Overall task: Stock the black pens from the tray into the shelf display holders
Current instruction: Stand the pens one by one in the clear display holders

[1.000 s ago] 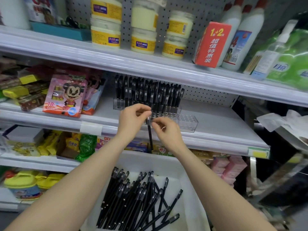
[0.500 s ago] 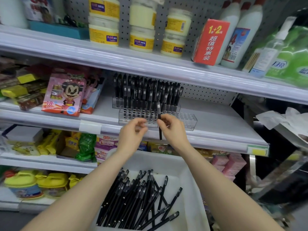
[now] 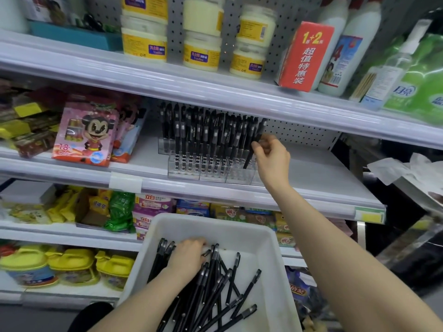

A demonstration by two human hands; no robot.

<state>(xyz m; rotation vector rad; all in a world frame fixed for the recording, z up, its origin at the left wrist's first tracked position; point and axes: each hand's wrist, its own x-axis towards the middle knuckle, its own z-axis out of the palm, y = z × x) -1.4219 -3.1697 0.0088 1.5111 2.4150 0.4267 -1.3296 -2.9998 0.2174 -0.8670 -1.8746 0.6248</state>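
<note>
A white tray (image 3: 268,238) at the bottom centre holds several loose black pens (image 3: 215,283). My left hand (image 3: 187,258) lies palm down on the pile in the tray, fingers curled among the pens. On the middle shelf a clear display holder (image 3: 211,173) stands with several black pens upright in it. My right hand (image 3: 272,155) pinches one black pen (image 3: 254,142), tilted, with its lower tip at the holder's right end.
The middle shelf (image 3: 311,173) is bare to the right of the holder. Pink cartoon packs (image 3: 88,133) stand to its left. Cream jars (image 3: 201,51) and bottles sit on the upper shelf. Snack packs fill the lower shelf behind the tray.
My left hand let go of the pen and dropped down into the tray. My right hand carried the pen up and right to the holder's right end.
</note>
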